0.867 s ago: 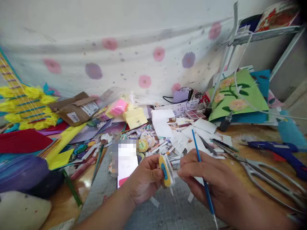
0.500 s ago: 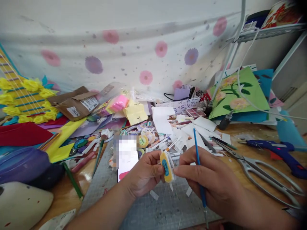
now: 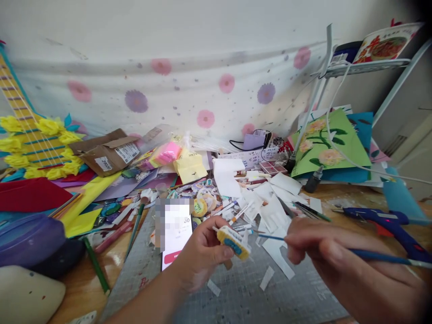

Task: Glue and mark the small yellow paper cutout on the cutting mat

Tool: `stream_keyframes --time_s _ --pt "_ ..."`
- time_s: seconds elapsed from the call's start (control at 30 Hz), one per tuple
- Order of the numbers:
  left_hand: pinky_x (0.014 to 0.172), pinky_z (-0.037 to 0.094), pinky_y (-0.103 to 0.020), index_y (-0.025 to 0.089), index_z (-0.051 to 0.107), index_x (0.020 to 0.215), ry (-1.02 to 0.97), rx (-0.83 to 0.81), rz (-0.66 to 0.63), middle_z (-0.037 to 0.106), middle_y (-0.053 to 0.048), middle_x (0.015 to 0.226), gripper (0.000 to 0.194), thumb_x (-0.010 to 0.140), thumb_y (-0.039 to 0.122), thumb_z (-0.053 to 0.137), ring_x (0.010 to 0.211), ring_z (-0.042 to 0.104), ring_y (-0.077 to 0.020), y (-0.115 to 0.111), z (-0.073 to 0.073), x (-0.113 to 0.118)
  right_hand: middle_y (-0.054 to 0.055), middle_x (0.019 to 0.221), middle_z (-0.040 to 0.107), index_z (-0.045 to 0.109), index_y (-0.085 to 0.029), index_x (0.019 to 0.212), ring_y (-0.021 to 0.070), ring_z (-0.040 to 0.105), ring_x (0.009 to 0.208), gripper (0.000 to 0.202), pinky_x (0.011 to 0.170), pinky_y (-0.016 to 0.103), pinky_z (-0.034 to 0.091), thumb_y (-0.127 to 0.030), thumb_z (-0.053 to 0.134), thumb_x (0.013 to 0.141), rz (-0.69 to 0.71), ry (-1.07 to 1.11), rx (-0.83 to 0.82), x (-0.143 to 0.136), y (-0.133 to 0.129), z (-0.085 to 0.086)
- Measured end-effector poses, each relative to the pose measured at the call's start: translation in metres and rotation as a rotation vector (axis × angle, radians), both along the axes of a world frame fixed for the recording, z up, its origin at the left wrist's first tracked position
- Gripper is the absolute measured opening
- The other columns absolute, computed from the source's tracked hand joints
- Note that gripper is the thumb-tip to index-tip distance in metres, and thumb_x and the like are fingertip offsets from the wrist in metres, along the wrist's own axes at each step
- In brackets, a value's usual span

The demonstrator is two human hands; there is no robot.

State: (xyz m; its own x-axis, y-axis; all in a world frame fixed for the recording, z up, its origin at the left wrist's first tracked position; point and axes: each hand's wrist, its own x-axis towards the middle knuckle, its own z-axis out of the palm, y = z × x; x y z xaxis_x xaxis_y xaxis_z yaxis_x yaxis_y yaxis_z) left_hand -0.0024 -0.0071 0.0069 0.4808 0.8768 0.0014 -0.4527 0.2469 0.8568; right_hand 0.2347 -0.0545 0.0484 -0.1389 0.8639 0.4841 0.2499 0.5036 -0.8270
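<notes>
My left hand (image 3: 205, 249) pinches a small craft piece (image 3: 234, 243) between thumb and fingers. It has a yellow face with a teal oval and rough white edges, and its white edge now faces up. My right hand (image 3: 324, 252) is closed round a slim blue-handled paintbrush (image 3: 378, 256). The brush lies nearly level, with its narrow handle end pointing left at the craft piece, a small gap apart. Its silvery end sticks out to the right behind the hand. Below both hands is a grey cutting mat (image 3: 243, 297) with white paper strips (image 3: 267, 278).
A lit phone (image 3: 177, 234) lies left of my hands. Paper scraps (image 3: 229, 175), pens and stickers are heaped behind. At right rests a blue glue gun (image 3: 374, 216), near a metal shelf rack (image 3: 367, 67). A cardboard package (image 3: 106, 153) and green pencil (image 3: 96, 265) are at left.
My right hand has drawn back to the right from the craft piece, and the brush has turned from upright to nearly level. The piece has tilted in my left hand. The view has shifted slightly.
</notes>
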Motion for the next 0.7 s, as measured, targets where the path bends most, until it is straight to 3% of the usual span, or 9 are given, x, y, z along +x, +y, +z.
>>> stream_keyframes --time_s 0.23,0.5,0.7 --pt "0.048 0.044 -0.020 0.018 0.060 0.080 0.009 0.057 0.049 0.064 0.002 0.073 0.026 0.062 0.020 0.079 0.064 0.058 -0.0116 -0.001 -0.003 0.002 -0.002 0.072 0.069 0.065 -0.029 0.086 0.0132 0.063 0.066 0.016 0.057 0.016 0.052 -0.040 0.055 0.087 0.059 0.028 -0.170 -0.015 -0.001 0.007" --pt "0.049 0.044 -0.021 0.017 0.059 0.078 0.030 0.045 0.054 0.064 0.002 0.070 0.028 0.061 0.021 0.080 0.060 0.058 -0.0115 0.000 -0.002 0.003 -0.004 0.076 0.070 0.065 -0.030 0.085 0.0107 0.064 0.066 0.010 0.057 0.013 0.050 -0.032 0.055 0.087 0.074 -0.102 -0.149 -0.019 0.001 0.013" --pt "0.046 0.042 -0.021 0.016 0.059 0.075 0.042 0.001 0.077 0.065 0.001 0.064 0.031 0.056 0.024 0.083 0.055 0.059 -0.0130 0.000 -0.003 0.002 -0.002 0.082 0.069 0.063 -0.030 0.088 0.0145 0.065 0.074 0.015 0.058 0.018 0.049 -0.035 0.049 0.090 0.088 -0.283 -0.114 -0.018 0.002 0.013"
